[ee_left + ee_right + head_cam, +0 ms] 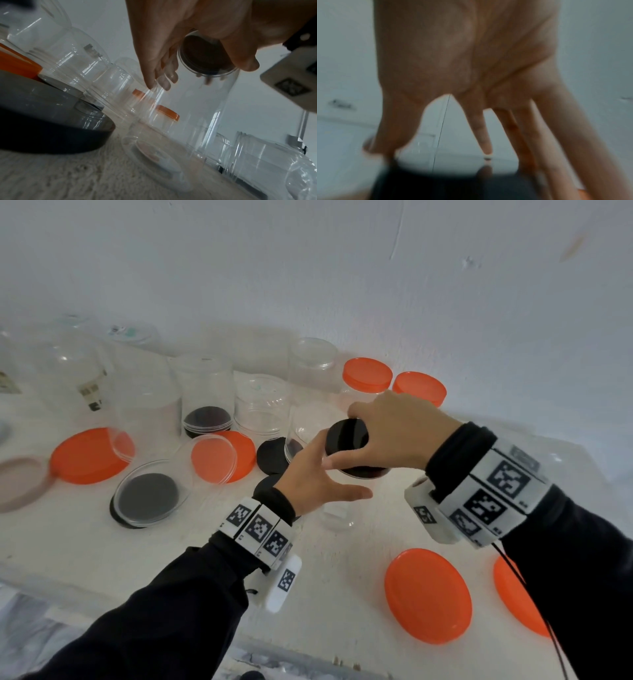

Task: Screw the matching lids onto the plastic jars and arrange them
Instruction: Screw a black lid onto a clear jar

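A clear plastic jar (337,515) stands upright in the middle of the white table (85,546). My left hand (322,474) wraps its upper part, thumb on the near side, fingers behind. A black lid (347,441) sits on the jar's mouth, and my right hand (356,433) grips its rim from above with spread fingers. From the left wrist, the jar (197,115) rises from the table, the lid (204,56) shows through its wall, and my left hand (204,74) grips just below it. The right wrist view is blurred: my right hand (436,155) stands over the lid (453,182).
Loose orange lids (428,594) (520,601) (92,455) (222,455) lie around. Two jars capped in orange (368,374) (419,386) stand at the back right. Several open clear jars (209,385) stand along the wall. Black lids (274,455) (147,496) lie left of my hands.
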The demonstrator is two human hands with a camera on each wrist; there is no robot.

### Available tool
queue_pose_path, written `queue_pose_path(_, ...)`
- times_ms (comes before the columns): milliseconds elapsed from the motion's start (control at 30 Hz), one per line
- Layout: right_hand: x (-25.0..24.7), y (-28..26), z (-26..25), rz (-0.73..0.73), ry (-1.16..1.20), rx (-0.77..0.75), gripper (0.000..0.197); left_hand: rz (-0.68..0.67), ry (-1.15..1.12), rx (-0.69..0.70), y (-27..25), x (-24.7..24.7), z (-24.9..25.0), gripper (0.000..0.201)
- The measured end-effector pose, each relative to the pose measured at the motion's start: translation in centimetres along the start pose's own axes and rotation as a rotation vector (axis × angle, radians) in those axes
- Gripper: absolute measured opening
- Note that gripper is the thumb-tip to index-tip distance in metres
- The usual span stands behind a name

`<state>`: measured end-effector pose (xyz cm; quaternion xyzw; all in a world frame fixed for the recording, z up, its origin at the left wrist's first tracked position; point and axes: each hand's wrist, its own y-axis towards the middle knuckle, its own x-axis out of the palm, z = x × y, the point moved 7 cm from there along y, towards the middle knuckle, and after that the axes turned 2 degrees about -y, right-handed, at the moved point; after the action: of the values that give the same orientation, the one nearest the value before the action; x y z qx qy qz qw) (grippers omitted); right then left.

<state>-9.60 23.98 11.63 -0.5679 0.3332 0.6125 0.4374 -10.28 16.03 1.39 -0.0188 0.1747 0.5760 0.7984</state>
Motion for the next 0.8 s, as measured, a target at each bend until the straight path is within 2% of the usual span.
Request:
queue_pose_path(67,0.5,-0.26,0.23,-0.206,0.12,-0.069,0.078,0.004,0.004,0.007,-0.07,0.02,0.25,0.085)
queue_pose_path(133,0.35,-0.53,-0.33,-0.299,0.175,-0.183,0.079,0.009,0.01,0.016,-0.13,-0.01,0.54,0.08)
queue_pose_path(200,0.14,-0.38,-0.5,-0.245,0.172,-0.192,0.073,0.01,0.01,0.016,-0.16,0.03,0.6,0.078)
queue_pose_path(333,0.11,-0.02,-0.54,-0.05,0.104,-0.038,0.057,0.014,0.014,-0.009,-0.17,0.13,0.27,0.079)
queue_pose_path(433,-0.14,0.19,-0.57,0.086,-0.024,0.025,0.066,0.014,0.019,-0.007,-0.14,0.07,0.39,0.077)
queue_pose_path(500,0.11,0.19,0.0,-0.002,-0.035,-0.002,0.073,0.011,0.004,-0.007,-0.17,0.01,0.5,0.079)
queue_pose_path(567,0.44,-0.3,0.0,-0.204,0.083,-0.114,0.072,0.006,-0.013,0.003,-0.21,-0.02,0.71,0.08)
queue_pose_path(633,0.19,-0.64,-0.49,-0.282,0.17,-0.216,0.071,0.001,-0.009,0.017,-0.19,0.05,0.89,0.08)
queue_pose_path(700,0.01,-0.3,-0.36,-0.208,0.169,-0.174,0.066,0.001,-0.009,0.005,-0.18,0.11,0.8,0.08)
queue_pose_path(800,-0.28,0.25,-0.55,-0.008,0.063,-0.049,0.063,-0.002,0.002,-0.026,-0.23,0.18,0.51,0.078)
